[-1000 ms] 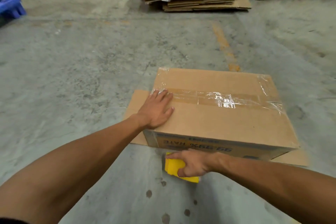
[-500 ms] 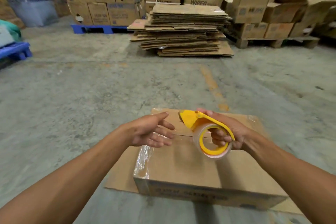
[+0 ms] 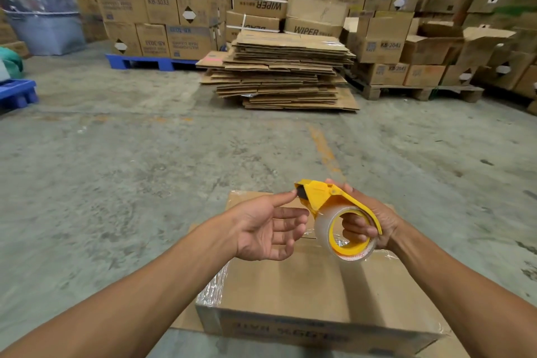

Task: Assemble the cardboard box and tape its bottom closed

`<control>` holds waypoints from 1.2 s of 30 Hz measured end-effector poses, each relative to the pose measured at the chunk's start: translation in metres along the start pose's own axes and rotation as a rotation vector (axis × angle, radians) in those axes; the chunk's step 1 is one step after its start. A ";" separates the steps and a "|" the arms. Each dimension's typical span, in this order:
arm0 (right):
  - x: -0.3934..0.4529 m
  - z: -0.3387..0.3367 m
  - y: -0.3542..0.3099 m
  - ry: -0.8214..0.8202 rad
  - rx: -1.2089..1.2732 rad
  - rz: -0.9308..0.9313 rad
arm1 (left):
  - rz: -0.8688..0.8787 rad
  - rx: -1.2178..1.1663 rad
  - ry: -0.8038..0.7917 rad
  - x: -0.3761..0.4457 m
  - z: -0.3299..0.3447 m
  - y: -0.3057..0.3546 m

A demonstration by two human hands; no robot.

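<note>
A brown cardboard box (image 3: 313,296) lies on the concrete floor below my hands, its upward face shut, with clear tape shining at its left edge. My right hand (image 3: 366,224) is shut on a yellow tape dispenser (image 3: 328,197) with a roll of clear tape (image 3: 345,238), fingers through the roll's core, held above the box. My left hand (image 3: 267,229) is open beside it, palm turned right, its index fingertip touching the dispenser's front blade end. A flat cardboard sheet (image 3: 186,320) lies under the box.
A pile of flattened cartons (image 3: 284,73) sits on the floor straight ahead. Stacked boxes on a blue pallet (image 3: 139,62) stand far left, more on a wooden pallet (image 3: 418,91) at right. Another blue pallet (image 3: 17,93) is at the left edge.
My right hand lifted the dispenser from the floor in front of the box to above it. My left hand left the box top and came to the dispenser's tip. My head tilted up.
</note>
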State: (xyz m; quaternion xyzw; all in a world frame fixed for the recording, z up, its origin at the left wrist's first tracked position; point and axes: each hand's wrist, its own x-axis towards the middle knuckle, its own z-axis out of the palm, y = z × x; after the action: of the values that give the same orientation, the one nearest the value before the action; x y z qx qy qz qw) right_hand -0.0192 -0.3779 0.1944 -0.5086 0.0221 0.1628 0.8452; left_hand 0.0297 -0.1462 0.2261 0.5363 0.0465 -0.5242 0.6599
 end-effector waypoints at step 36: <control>-0.005 -0.006 -0.015 -0.086 -0.596 0.262 | -0.010 0.337 0.257 0.008 -0.118 0.004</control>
State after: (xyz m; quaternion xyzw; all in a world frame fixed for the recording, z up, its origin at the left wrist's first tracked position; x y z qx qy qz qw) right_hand -0.0189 -0.3915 0.2056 -0.7191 0.0032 0.2907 0.6312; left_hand 0.0953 -0.0628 0.1737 0.7011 0.0447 -0.4551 0.5472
